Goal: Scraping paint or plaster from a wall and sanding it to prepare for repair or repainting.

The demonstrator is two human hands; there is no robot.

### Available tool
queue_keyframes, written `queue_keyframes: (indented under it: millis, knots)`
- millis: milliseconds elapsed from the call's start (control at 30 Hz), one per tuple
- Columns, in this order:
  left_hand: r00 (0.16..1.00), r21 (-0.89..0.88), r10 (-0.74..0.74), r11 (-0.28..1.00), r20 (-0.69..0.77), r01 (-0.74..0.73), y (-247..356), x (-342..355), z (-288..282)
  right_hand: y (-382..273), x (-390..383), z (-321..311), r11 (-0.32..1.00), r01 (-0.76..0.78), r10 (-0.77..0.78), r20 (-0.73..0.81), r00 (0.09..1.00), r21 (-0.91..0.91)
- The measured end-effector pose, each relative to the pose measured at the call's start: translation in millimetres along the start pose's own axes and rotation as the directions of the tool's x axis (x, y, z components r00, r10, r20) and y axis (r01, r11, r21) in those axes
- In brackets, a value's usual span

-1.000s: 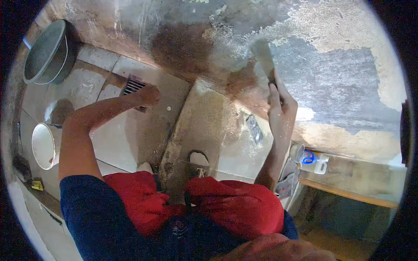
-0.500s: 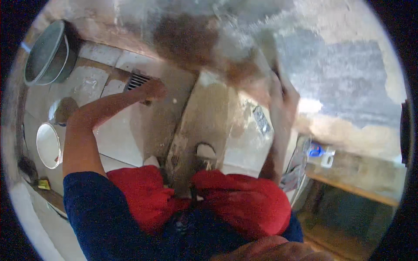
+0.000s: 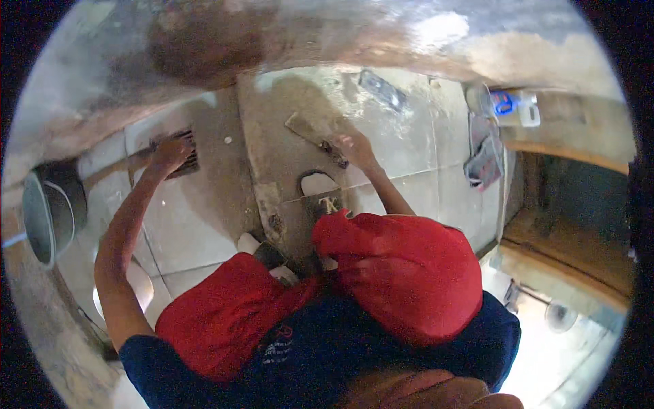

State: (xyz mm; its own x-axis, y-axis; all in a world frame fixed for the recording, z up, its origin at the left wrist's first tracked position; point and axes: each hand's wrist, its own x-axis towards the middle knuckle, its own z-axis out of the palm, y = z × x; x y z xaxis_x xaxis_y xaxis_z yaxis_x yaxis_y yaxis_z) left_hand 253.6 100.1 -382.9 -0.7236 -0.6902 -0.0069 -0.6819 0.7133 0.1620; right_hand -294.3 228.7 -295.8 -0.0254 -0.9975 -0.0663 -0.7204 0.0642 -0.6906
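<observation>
My left hand is bunched over a dark slatted floor drain grate; anything inside its fingers is hidden. Low over the floor, my right hand is closed at the dark end of a flat, trowel-like tool, its fingers partly blurred. The tool's pale brown flat part points up and left, above my right foot. A grey rectangular piece lies farther off on the wet, shiny tiles.
A large grey bucket stands at far left, and a white tub is partly behind my left arm. A stained wall runs across the front. At right are a blue-labelled bottle, a white jug, a crumpled grey item and a wooden-edged recess.
My right hand has come down from the wall to just above the floor. My left hand has shifted left onto the grate. The view has turned and tilted.
</observation>
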Motion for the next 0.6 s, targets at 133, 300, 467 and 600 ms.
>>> queue_keyframes:
  millis: [133, 300, 467, 600]
  knots:
    - [0.983, -0.058, -0.153, 0.986, 0.102, 0.159, 58.5, 47.3, -72.0, 116.1, 7.5, -68.2, 0.981, -0.097, 0.003, -0.494, 0.869, -0.165]
    - [0.993, -0.103, -0.118, 0.988, -0.02, 0.115, 30.9, -0.1, -40.1, 112.1, 72.3, -152.0, 0.943, -0.1, -0.092, -0.538, 0.838, -0.317]
    - [0.997, 0.145, -0.066, 0.988, 0.05, 0.058, 30.0, -25.7, -65.0, 134.0, 76.4, -192.1, 0.812, -0.551, 0.448, -0.4, 0.8, -0.192]
    - [0.975, 0.174, 0.043, 0.985, -0.217, -0.005, -6.4, -60.1, -21.3, 245.6, 89.3, -227.0, 0.681, -0.62, 0.379, -0.536, 0.754, -0.39]
